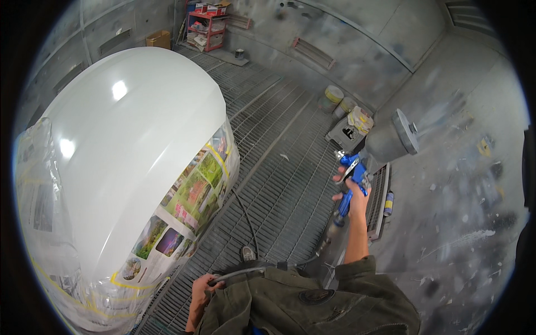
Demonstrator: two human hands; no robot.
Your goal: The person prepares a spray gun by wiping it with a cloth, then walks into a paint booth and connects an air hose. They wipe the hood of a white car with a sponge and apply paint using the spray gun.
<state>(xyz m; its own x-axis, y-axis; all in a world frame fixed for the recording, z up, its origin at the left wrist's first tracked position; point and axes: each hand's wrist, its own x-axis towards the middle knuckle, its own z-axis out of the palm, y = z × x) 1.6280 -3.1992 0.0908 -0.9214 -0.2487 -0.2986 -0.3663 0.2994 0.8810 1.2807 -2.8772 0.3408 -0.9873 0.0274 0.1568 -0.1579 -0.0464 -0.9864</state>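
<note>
My right hand (358, 202) grips a blue spray gun (347, 200) by its handle, out to the right. Some of its fingertips show past the trigger side. A large grey paint cup (385, 143) with a lid sits on the gun, tilted. Low in the middle, my left hand (205, 288) is closed around a grey air hose (241, 273), which runs across my front toward the gun's handle. To the left stands a big rounded glossy white body (134, 120). Its lower side is masked with printed paper (190, 195) and yellow tape; clear plastic film (42, 184) covers its far left.
The floor is metal grating (279, 178), with the hose trailing over it beside the masked body. Tubs (333, 96) and a grey case (349, 134) stand along the right wall, near a small can (388, 204). A red shelf (207, 30) and a cardboard box (158, 39) are at the back.
</note>
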